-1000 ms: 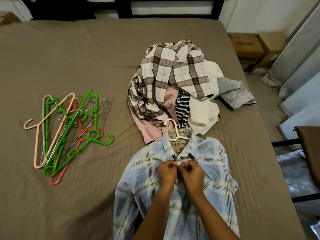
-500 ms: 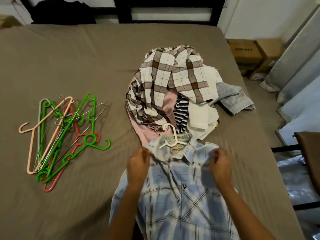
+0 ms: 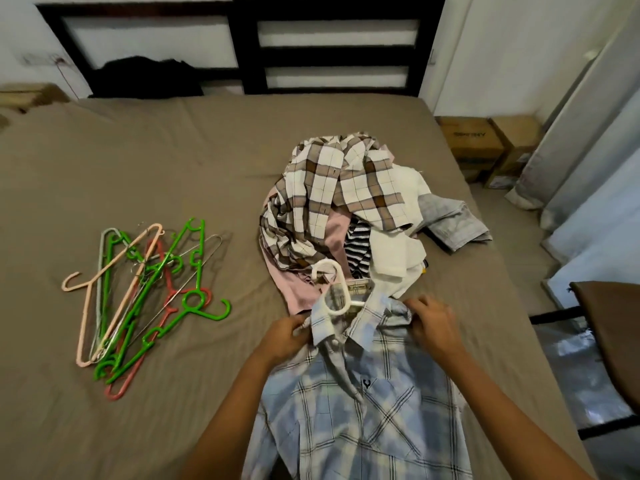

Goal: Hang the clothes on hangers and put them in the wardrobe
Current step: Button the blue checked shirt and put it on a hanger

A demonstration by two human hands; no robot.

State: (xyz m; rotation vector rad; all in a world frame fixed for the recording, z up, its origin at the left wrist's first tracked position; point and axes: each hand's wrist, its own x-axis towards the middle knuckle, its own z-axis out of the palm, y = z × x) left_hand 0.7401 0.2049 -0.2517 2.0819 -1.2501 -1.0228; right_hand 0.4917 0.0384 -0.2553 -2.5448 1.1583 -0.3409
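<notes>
A light blue plaid shirt lies face up on the brown bed, near its front edge. A white hanger sits inside it, its hook sticking out of the collar. My left hand grips the shirt's left shoulder beside the collar. My right hand grips the right shoulder. Behind the shirt is a heap of clothes topped by a brown and white checked shirt. A bundle of spare hangers, green, peach, red and wire, lies on the bed to the left.
Grey trousers lie at the heap's right. A black headboard and a dark garment are at the far end. Cardboard boxes and curtains stand on the right, with a brown seat closer in.
My hands left the button area at the shirt's chest and moved apart to its two shoulders. The camera view tilted up a little, showing the headboard.
</notes>
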